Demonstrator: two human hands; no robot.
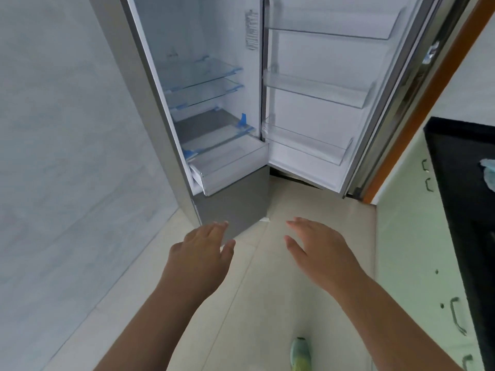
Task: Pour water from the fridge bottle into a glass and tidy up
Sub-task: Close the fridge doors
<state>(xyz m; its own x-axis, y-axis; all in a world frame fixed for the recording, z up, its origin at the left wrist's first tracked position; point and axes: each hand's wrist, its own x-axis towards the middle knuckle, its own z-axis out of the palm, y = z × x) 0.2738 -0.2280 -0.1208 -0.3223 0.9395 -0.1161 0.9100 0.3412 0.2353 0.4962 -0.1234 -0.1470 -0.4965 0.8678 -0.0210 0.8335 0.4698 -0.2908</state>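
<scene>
Both bare forearms are stretched forward and slightly inward from the lower edge of the view. The left hand (202,243) is held palm down, its back turned up toward the camera, with the fingers (218,227) extended and close together and the thumb spread off to the right. Nothing is gripped by it. The right hand (318,249) is likewise held palm down and a little higher, fingers straight and pointed forward and leftward, the thumb set apart below them. Nothing is held in it either. The two hands are kept near each other but apart, with no contact between them. A foot in a green shoe (300,353) is seen below the right forearm.
</scene>
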